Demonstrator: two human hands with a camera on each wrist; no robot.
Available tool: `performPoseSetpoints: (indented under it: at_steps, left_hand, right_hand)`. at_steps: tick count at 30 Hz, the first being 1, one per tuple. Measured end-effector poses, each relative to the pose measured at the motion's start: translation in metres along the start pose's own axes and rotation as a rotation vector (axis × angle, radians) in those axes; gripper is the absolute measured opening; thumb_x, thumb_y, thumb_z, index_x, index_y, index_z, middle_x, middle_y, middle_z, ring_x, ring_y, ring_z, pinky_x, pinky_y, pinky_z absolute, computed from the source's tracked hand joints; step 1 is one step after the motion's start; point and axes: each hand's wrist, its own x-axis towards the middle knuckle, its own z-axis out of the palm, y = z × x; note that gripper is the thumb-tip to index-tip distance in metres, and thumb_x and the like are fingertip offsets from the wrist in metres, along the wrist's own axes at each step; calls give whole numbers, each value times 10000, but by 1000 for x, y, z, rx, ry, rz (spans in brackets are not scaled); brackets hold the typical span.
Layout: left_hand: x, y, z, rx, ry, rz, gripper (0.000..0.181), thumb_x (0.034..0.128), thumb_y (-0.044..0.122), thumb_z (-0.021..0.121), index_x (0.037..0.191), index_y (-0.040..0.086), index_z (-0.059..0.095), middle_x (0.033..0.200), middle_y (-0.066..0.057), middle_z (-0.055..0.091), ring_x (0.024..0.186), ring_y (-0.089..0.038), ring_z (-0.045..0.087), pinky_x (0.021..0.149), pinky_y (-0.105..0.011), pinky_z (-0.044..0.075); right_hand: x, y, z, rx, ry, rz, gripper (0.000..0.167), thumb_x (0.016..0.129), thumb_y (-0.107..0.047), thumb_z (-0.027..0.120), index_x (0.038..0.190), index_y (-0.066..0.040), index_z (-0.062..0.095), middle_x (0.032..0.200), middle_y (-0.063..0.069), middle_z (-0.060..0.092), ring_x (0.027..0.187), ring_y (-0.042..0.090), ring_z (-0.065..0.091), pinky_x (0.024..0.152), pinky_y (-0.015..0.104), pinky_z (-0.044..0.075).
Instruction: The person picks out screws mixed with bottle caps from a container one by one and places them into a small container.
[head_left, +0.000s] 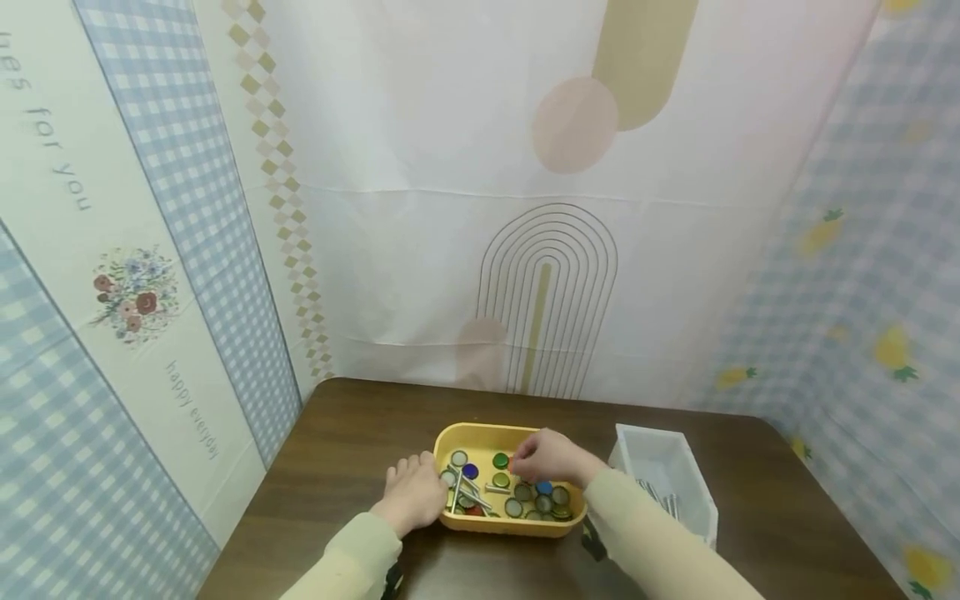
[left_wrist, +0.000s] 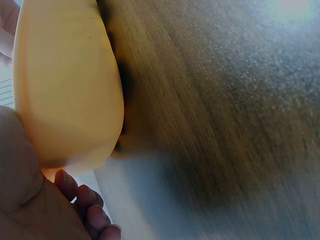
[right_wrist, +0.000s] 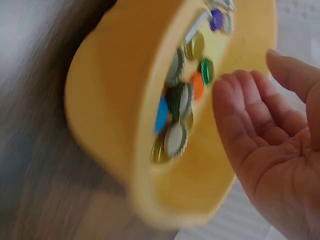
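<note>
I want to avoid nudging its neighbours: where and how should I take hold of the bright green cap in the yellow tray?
Probably from above, pinching the ridged rim of the green cap at its far and near edges. It lies flat, leaving little else to grip. The orange cap crowds its right side, while the gold cap nearer you sits slightly apart.

1. Under the left hand [head_left: 414,492]: brown wooden table [head_left: 352,417].
2. Beyond that hand: white arch-print cloth [head_left: 405,250].
3. Left of that hand: blue-checked flowered cloth [head_left: 161,250].
4. Well right of that hand: fruit-print cloth [head_left: 840,300].
</note>
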Motion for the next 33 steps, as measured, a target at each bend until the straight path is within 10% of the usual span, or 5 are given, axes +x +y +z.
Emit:
performPoseSetpoints:
  at_steps: [9,18,33]
  left_hand:
    - [0,0,3,-23,21,0,227,920,247,532,930,34,454,854,-112,443,854,-318,406,810,-509,298]
    - [3,-2,4,-10,23,-2,241,927,265,531,937,35,459,860,-116,449,858,-325,417,814,-508,307]
    - [1,0,0,-17,9,-6,217,929,250,532,927,47,454,834,-91,431,829,-293,403,790,-488,310]
  right_hand:
    - [24,-9,30,-228,-50,-92,402,845,-87,700,519,-107,465,448,-78,396,414,87,328,471,261,335]
    - [35,-12,45,-342,14,-59,216,758,-62,762,598,-93,620,521,-44,530,467,96,467,483,265,407]
    - [47,-11,51,-334,83,13,439,738,46,718,472,-141,424,415,-56,387,382,106,385,416,247,356]
